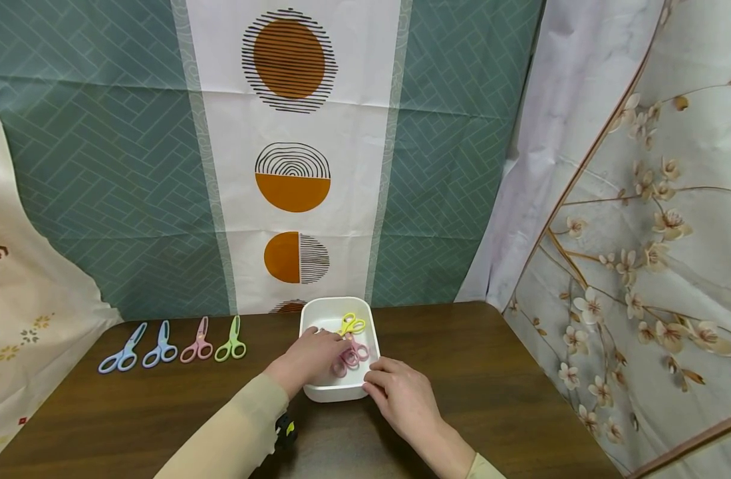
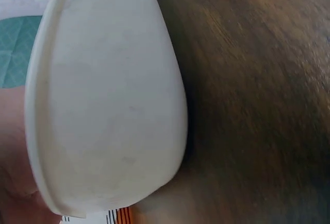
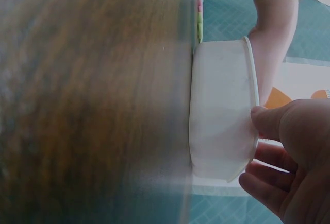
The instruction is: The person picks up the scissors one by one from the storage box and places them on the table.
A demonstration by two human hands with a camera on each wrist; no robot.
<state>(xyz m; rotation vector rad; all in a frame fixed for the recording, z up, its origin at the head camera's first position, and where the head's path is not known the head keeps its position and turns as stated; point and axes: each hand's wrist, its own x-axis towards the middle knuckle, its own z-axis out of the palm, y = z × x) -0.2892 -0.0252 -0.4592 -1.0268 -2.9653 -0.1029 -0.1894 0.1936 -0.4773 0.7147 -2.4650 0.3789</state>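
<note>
A white plastic bin [image 1: 335,394] stands on the table with yellow scissors [image 1: 350,324] and pink-handled scissors [image 1: 359,351] inside. My left hand [image 1: 310,356] reaches over the bin's left rim and down among the scissors. Its fingertips are hidden there, so I cannot see whether they grip anything. At the bin's near right corner, my right hand [image 1: 404,396] holds the rim, the thumb on the near side and the fingers bent along the right side. The right wrist view shows that thumb [image 3: 268,121] against the rim. The bin's outer wall [image 2: 113,95] fills much of the left wrist view.
Left of the bin lie several scissors in a row: darker blue [image 1: 126,356], light blue [image 1: 161,347], pink [image 1: 199,344] and green [image 1: 232,344]. The brown table [image 1: 461,359] ends at a patterned curtain [image 1: 449,199] behind and a floral cloth [image 1: 640,266] on the right.
</note>
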